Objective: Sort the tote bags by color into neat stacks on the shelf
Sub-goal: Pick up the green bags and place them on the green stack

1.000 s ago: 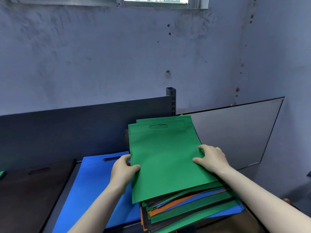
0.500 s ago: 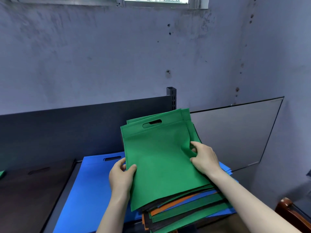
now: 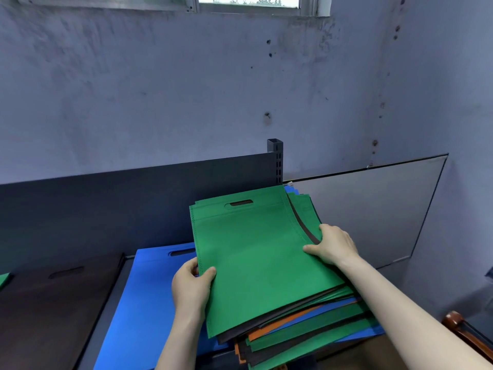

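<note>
Grey shelf [image 3: 114, 295] held the mixed pile [image 3: 306, 335] at right, green bag [image 3: 256, 257] on top. Since the earlier frame your right hand [image 3: 333, 245] let go its bunched fold and gripped the bag's right edge; left hand [image 3: 190, 287] pinched the left edge. Long axis ran away from you, handle slot toward the wall [image 3: 186, 89].

no readable text, no labels, brands or nos. on bags, shelf or wall
</note>
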`<state>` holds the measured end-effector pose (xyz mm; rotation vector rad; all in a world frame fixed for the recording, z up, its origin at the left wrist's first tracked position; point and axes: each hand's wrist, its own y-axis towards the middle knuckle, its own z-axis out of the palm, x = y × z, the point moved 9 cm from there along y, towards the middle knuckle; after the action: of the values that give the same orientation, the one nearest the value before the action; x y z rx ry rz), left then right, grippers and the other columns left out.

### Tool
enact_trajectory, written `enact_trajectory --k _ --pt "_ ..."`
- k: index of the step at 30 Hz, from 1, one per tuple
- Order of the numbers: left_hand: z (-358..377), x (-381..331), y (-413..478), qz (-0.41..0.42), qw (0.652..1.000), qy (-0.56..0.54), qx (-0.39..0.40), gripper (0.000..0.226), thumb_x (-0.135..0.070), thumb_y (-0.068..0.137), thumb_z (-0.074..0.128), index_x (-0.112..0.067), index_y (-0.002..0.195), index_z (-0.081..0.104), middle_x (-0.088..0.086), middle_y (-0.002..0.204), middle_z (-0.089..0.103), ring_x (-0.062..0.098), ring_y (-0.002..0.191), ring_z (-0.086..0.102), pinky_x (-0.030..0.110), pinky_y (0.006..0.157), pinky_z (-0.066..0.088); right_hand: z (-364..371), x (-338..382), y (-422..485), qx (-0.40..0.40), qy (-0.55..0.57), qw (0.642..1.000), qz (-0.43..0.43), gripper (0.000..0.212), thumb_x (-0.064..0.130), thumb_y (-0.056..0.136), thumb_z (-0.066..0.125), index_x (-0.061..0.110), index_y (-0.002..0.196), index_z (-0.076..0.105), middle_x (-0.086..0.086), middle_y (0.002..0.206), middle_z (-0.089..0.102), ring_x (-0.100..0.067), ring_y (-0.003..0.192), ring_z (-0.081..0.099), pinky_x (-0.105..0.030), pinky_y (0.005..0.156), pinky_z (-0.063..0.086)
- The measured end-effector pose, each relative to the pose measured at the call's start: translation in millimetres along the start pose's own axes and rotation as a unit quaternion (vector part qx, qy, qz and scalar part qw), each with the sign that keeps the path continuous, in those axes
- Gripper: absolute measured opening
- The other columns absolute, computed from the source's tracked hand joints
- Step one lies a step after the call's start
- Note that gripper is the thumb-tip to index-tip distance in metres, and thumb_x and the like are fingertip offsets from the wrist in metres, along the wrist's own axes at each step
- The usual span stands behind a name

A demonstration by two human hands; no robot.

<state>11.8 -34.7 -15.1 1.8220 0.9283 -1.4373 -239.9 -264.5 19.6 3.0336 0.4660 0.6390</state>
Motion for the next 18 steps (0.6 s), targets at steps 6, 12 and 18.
enact_trajectory --k 6,12,18 --pt "-13 10 7 -0.002 1.0 -0.003 -0.028 0.023 -0.007 0.08 0.069 -0.03 0.075 0.068 0.002 0.078 0.072 0.023 0.079 0.067 0.047 0.078 0.055 -6 7 -5 -0.039 -0.056 0.998 -0.018 0.05 0.054 0.077 0.068 0.019 0.112 0.067 -0.006 0.12 0.059 -0.028 0.115 0.049 -0.035 0.094 0.042" --pt "-8 21 11 -0.013 0.999 0.02 -0.046 0.014 -0.012 0.084 0.066 -0.014 0.097 0.071 0.001 0.083 0.07 0.023 0.082 0.065 0.041 0.076 0.054 5 16 -8 0.037 -0.042 0.998 0.01 0.048 0.063 0.077 0.061 0.016 0.078 0.052 0.002 0.082 0.059 -0.026 0.088 0.06 -0.031 0.072 0.042" --pt "0 13 9 -0.005 1.0 0.006 -0.027 0.018 -0.017 0.086 0.065 -0.016 0.103 0.071 -0.003 0.09 0.071 0.02 0.087 0.066 0.043 0.08 0.055 2 20 -8 -0.002 0.052 0.999 -0.001 0.051 0.035 0.085 0.064 0.013 0.129 0.05 -0.006 0.13 0.056 -0.028 0.117 0.054 -0.035 0.088 0.044"
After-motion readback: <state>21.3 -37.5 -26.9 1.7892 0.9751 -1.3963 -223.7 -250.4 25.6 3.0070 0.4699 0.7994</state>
